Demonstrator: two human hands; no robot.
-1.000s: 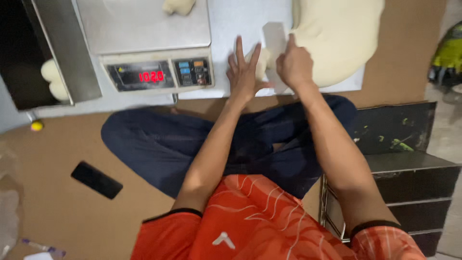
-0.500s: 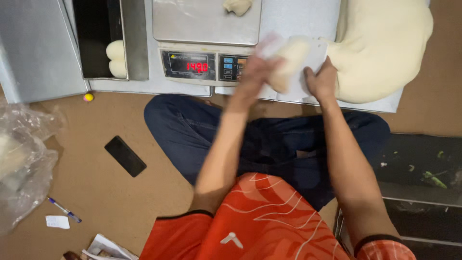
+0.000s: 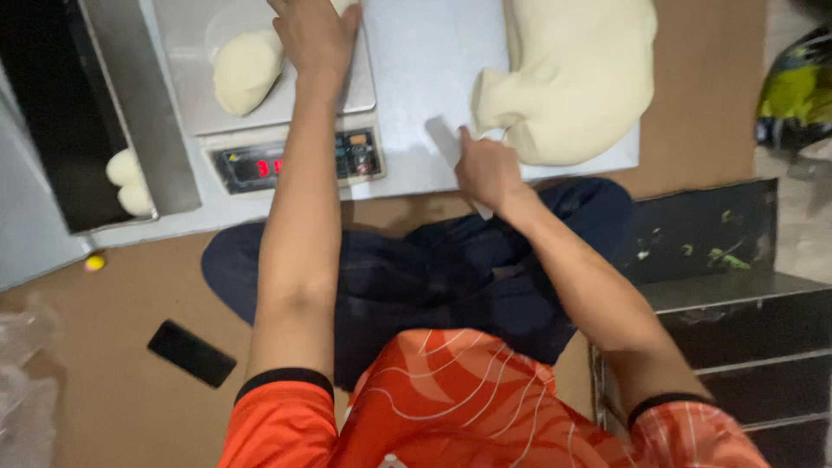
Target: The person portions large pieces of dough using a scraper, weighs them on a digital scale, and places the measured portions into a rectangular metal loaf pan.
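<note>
white board (image 3: 416, 78) on the floor (image 3: 121, 286) carries scale (image 3: 277, 130), dough mass (image 3: 576, 74).

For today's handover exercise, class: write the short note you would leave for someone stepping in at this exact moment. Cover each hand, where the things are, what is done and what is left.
Left hand: flat on the scale platform, beside the small dough piece lying there.
Right hand: gripping a pale flat scraper on the metal board, at the edge of the large dough mass.
Done: one piece cut and on the scale, display lit; two dough balls sit in the tray on the left.
Left: most of the large mass is uncut.
</note>
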